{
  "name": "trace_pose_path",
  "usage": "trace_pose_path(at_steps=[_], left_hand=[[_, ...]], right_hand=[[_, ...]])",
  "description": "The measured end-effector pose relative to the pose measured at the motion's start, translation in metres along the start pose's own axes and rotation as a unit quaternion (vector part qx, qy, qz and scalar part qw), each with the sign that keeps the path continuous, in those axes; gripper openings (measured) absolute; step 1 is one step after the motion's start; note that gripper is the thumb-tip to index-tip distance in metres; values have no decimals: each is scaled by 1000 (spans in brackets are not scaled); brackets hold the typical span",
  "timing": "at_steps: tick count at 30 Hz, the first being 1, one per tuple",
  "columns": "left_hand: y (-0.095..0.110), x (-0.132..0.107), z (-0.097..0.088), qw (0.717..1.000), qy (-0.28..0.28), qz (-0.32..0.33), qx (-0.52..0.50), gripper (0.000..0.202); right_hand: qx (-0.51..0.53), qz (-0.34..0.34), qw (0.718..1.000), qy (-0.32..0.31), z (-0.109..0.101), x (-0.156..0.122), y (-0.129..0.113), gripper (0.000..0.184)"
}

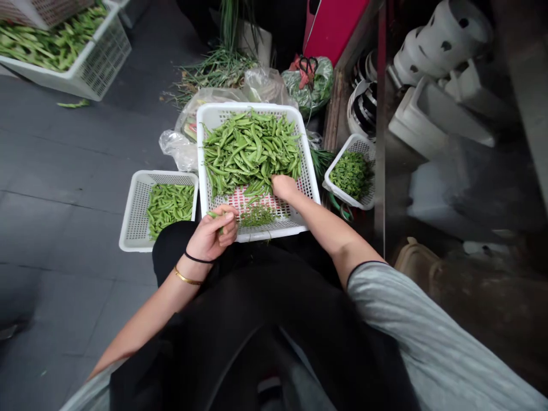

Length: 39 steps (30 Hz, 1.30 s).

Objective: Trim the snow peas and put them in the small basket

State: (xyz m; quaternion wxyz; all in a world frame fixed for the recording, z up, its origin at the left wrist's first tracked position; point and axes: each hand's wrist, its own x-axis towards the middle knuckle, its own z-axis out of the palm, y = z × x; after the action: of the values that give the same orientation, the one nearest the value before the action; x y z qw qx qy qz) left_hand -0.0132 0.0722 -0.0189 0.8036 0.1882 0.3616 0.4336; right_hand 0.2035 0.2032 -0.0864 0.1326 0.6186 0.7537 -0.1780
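A large white basket [312, 182] rests before my lap, heaped with green pea pods [252, 148] toward its far side. Small trimmed green bits [258, 216] lie in its near part. My left hand [217, 228] is closed over the basket's near left corner, with green pods showing between its fingers. At the near edge of the heap, my right hand [283, 187] has its fingers bent in against the pods; the fingertips are hidden, so what they grip does not show. A smaller white basket [136, 211] on the left holds more pods [170, 208].
On the right stands a small basket [342, 191] of leafy greens. Plastic bags [265, 83], green onions [218, 71] and scissors [308, 64] on a bag lie beyond the large basket. A crate [103, 63] of green vegetables sits far left; a metal shelf post [379, 171] rises at right.
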Motion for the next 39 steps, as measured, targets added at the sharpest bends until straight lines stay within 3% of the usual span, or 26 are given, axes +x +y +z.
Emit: trace_pose_path(at_steps=[4, 8, 12, 17, 19, 22, 24, 26, 30, 32, 34, 37, 39], left_hand=[[-6, 2, -1, 992, 68, -10, 102, 31], [-22, 16, 4, 976, 121, 27, 180, 37], [-33, 15, 17, 976, 80, 53, 196, 33], [-28, -8, 28, 984, -11, -14, 179, 30], [-23, -17, 29, 985, -35, -30, 166, 29], [-15, -26, 25, 984, -47, -37, 169, 26], [-12, -29, 23, 982, -50, -43, 177, 25], [-11, -29, 21, 980, -54, -51, 182, 23], [-13, -26, 22, 973, -66, -61, 212, 24], [-12, -26, 25, 957, -79, -47, 276, 26], [-8, -29, 29, 917, -95, 13, 388, 25], [1, -36, 36, 822, -131, 134, 537, 21], [3, -40, 38, 795, -130, 183, 563, 20]], right_hand=[[8, -29, 999, 19, -6, -32, 2, 25], [28, -153, 985, 74, -11, -101, -11, 25], [-8, -301, 943, 143, -7, -156, -33, 25], [115, -439, 877, 156, -13, -178, -36, 20], [204, -427, 868, 151, -25, -178, -25, 20], [311, -313, 877, 191, -45, -177, -2, 22], [326, -253, 883, 226, -54, -177, 7, 24], [281, -247, 893, 252, -56, -178, 6, 24], [77, -336, 910, 232, -43, -182, -21, 31], [9, -381, 904, 196, -35, -181, -33, 25], [-1, -414, 896, 163, -31, -178, -37, 26], [87, -448, 882, 118, -30, -174, -36, 26], [209, -434, 872, 83, -31, -173, -35, 29]])
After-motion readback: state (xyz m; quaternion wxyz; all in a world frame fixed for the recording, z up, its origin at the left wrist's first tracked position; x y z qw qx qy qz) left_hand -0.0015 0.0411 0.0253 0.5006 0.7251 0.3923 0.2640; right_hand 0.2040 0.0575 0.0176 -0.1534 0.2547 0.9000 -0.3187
